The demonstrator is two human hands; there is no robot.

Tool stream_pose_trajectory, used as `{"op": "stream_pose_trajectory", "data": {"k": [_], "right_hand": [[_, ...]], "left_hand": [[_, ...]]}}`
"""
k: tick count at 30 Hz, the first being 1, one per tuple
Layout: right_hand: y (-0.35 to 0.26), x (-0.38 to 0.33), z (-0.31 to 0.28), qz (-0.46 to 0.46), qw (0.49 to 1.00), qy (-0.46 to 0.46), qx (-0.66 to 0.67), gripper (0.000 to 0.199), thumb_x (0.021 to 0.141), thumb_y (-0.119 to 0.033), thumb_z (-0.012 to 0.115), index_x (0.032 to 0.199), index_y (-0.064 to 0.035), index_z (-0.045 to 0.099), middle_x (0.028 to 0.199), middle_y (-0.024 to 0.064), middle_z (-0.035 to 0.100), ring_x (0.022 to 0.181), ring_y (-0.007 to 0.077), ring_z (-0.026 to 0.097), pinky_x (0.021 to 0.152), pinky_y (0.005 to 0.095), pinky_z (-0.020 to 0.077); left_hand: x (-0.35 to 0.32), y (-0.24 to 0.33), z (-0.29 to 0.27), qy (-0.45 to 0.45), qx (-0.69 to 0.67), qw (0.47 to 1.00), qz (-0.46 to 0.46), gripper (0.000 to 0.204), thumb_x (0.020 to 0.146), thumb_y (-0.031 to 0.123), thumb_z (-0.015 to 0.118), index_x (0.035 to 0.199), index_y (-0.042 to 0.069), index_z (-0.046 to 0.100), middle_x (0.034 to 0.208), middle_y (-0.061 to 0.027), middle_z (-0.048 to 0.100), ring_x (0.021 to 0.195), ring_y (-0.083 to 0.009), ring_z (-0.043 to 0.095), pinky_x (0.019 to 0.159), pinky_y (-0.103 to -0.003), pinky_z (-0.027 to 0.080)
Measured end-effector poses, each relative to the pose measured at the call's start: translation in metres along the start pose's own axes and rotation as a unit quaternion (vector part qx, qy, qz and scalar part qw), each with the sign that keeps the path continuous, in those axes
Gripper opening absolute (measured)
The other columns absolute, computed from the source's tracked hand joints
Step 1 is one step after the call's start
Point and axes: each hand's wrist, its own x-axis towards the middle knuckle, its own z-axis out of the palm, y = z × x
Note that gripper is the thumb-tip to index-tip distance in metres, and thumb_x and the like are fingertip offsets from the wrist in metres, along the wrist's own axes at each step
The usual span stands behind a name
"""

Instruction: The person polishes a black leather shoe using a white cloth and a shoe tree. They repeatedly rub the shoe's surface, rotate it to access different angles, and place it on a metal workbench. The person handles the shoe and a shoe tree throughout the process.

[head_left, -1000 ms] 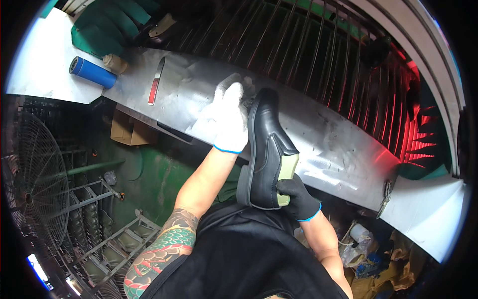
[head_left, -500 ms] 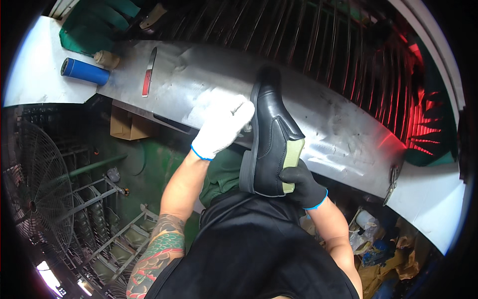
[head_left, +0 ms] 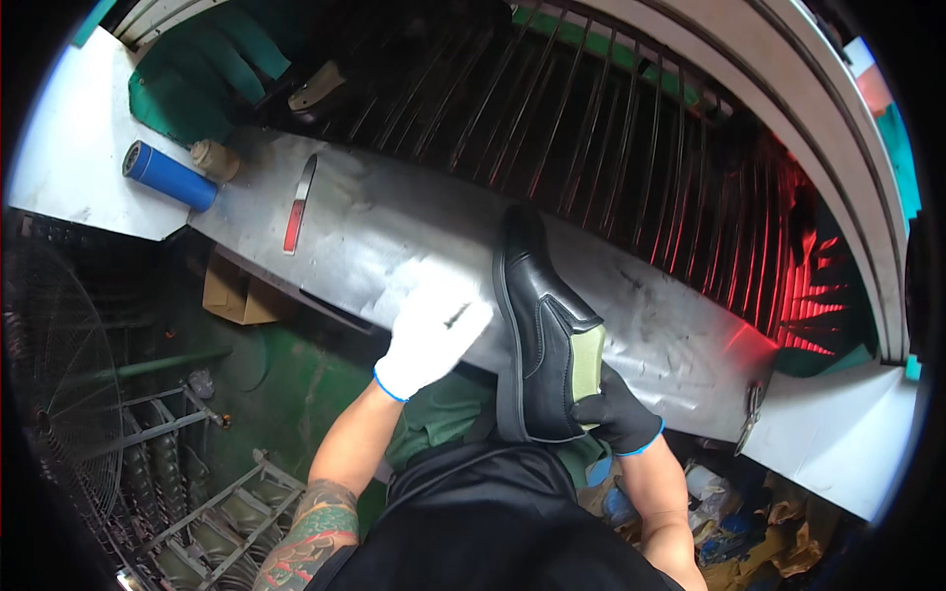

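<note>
My right hand (head_left: 616,419), in a dark glove, has its grip pinched around the heel end of a black slip-on shoe (head_left: 542,325), fingers tucked by the yellow-green lining. The shoe lies with its toe pointing away from me across the metal counter (head_left: 394,222). My left hand (head_left: 434,330), in a white glove, rests flat just beside the shoe, fingers loosely spread, holding nothing. Farther left on the counter lie a red-handled knife (head_left: 299,204) and a blue cylinder (head_left: 169,175).
</note>
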Motion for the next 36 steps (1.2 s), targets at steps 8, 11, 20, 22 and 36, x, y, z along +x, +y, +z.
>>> {"op": "stream_pose_trajectory", "data": {"k": [8, 11, 20, 22, 36], "right_hand": [[-0.139, 0.13, -0.116, -0.131, 0.983, -0.001, -0.132, 0.056, 0.094, -0.02, 0.069, 0.145, -0.0028, 0.054, 0.127, 0.0078, 0.066, 0.115, 0.0181, 0.063, 0.1, 0.0342, 0.0524], [-0.215, 0.236, -0.202, -0.217, 0.957, -0.112, -0.155, 0.037, 0.105, -0.021, 0.059, 0.138, -0.0045, 0.062, 0.118, 0.0056, 0.069, 0.105, 0.015, 0.066, 0.092, 0.0311, 0.0557], [-0.281, 0.372, -0.2, -0.352, 0.594, 0.304, -0.657, 0.035, 0.107, -0.021, 0.056, 0.137, -0.007, 0.065, 0.122, 0.0054, 0.068, 0.106, 0.0169, 0.065, 0.093, 0.0338, 0.0551], [-0.275, 0.395, -0.179, -0.355, 0.577, 0.306, -0.669, 0.035, 0.106, -0.021, 0.056, 0.137, -0.0075, 0.065, 0.123, 0.006, 0.068, 0.108, 0.0178, 0.065, 0.095, 0.0345, 0.0547], [-0.272, 0.484, -0.089, -0.324, 0.54, 0.261, -0.732, 0.036, 0.105, -0.025, 0.061, 0.138, -0.0117, 0.066, 0.135, 0.0102, 0.065, 0.12, 0.0241, 0.064, 0.103, 0.0398, 0.0523]], "left_hand": [[0.003, -0.037, 0.004, 0.135, 0.082, 0.984, 0.08, 0.013, 0.075, 0.004, 0.076, 0.086, 0.009, 0.072, 0.076, -0.0094, 0.068, 0.067, -0.0302, 0.065, 0.063, -0.041, 0.053], [0.011, -0.037, 0.003, 0.15, 0.075, 0.982, 0.089, 0.012, 0.075, 0.009, 0.078, 0.083, 0.012, 0.069, 0.07, -0.0061, 0.062, 0.06, -0.028, 0.06, 0.059, -0.041, 0.051], [0.019, -0.033, -0.011, 0.105, 0.063, 0.991, 0.055, 0.016, 0.07, 0.011, 0.079, 0.085, 0.011, 0.072, 0.07, -0.0045, 0.065, 0.062, -0.0259, 0.063, 0.06, -0.039, 0.049], [0.017, -0.035, -0.008, 0.115, 0.05, 0.991, 0.056, 0.019, 0.07, 0.011, 0.079, 0.087, 0.01, 0.072, 0.073, -0.0046, 0.066, 0.063, -0.0258, 0.064, 0.061, -0.039, 0.049], [0.015, -0.034, -0.011, 0.11, 0.043, 0.993, 0.026, 0.02, 0.071, 0.01, 0.08, 0.089, 0.012, 0.071, 0.078, -0.004, 0.066, 0.067, -0.024, 0.065, 0.06, -0.038, 0.05]]}}
